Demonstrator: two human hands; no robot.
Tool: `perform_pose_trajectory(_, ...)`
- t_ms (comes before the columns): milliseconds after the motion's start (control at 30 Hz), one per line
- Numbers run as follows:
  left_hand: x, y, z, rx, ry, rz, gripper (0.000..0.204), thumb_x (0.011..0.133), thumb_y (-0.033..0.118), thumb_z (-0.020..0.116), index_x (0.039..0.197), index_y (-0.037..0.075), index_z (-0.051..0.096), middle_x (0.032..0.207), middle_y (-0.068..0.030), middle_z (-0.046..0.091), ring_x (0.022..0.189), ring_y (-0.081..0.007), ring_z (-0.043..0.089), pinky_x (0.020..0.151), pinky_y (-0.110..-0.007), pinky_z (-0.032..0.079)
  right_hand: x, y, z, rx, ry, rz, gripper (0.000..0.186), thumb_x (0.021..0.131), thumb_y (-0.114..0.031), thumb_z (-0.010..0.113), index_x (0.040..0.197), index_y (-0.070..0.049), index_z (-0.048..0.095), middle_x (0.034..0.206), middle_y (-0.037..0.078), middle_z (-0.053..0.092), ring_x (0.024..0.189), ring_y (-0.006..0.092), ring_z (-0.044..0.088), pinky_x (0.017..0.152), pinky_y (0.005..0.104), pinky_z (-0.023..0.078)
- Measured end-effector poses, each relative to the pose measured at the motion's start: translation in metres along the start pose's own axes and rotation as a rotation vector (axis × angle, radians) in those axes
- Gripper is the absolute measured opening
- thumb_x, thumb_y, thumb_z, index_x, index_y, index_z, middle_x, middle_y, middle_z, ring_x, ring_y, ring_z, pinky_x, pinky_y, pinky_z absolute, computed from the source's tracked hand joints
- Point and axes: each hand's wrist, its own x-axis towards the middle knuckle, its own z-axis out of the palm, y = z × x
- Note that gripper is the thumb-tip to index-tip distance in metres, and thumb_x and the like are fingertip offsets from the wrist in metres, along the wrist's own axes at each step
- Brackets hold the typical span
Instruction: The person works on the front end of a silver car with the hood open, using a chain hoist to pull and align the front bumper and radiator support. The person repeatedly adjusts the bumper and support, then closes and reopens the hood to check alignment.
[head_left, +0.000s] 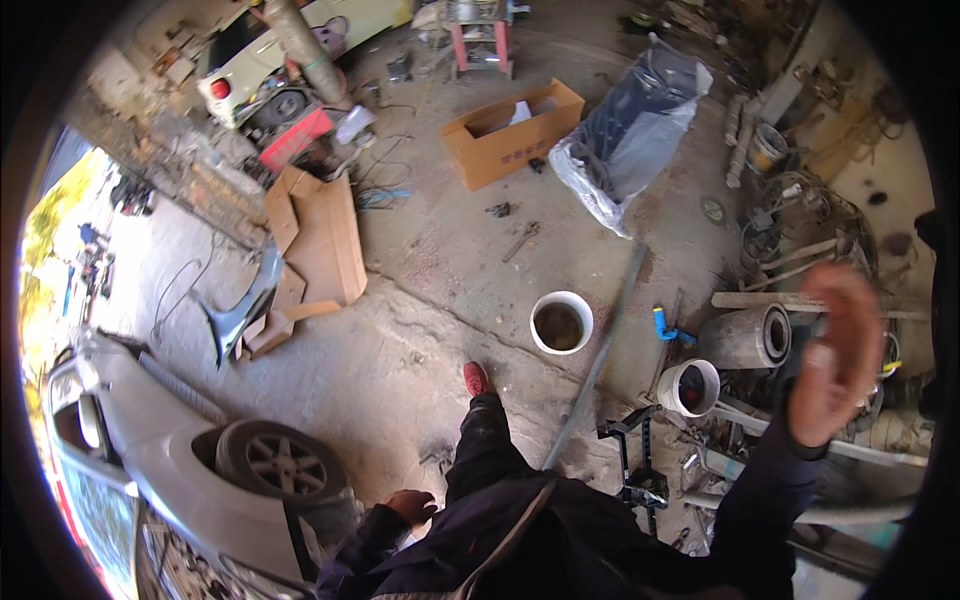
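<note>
My right hand (838, 355) is raised at the right, over pipes and scrap, and is blurred by motion. Its fingers reach upward apart from the thumb, and no object shows in it. Low beside my body hangs my left hand (411, 506), fingers loosely apart and holding nothing visible. It is nearest to the front wheel (280, 460) of a silver car (170, 430), without touching it. Ahead of my red shoe (475, 378), a white bucket (561, 323) with brownish contents stands on the floor.
An open cardboard box (515, 140) and a plastic-wrapped long item (635, 140) lie ahead. Flattened cardboard (335, 240) and a car fender (245, 300) lie left. At right are a smaller bucket (689, 388), a grey cylinder (745, 338) and a black metal stand (640, 465).
</note>
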Motion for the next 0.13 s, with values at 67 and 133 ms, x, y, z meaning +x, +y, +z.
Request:
perform_pose_trajectory(67, 0.044, -0.031, -0.052, 0.046, -0.009, -0.034, 0.048, 0.101, 0.048, 0.061, 0.134, 0.015, 0.071, 0.127, -0.0165, 0.075, 0.12, -0.0397, 0.069, 0.105, -0.05, 0.054, 0.083, -0.012, -0.001, -0.099, -0.183, -0.326, 0.067, 0.098, -0.042, 0.074, 0.153, -0.011, 0.052, 0.145, 0.021, 0.058, 0.126, 0.0333, 0.062, 0.105, 0.0484, 0.052)
perform_pose_trajectory(133, 0.063, -0.059, -0.107, 0.081, 0.064, -0.087, 0.048, 0.1, 0.048, 0.061, 0.133, 0.014, 0.072, 0.125, -0.017, 0.075, 0.119, -0.0401, 0.069, 0.104, -0.051, 0.054, 0.148, -0.017, 0.023, -0.123, -0.302, -0.551, 0.075, 0.101, -0.049, 0.07, 0.158, -0.007, 0.044, 0.152, 0.022, 0.051, 0.129, 0.0366, 0.062, 0.103, 0.0475, 0.056)
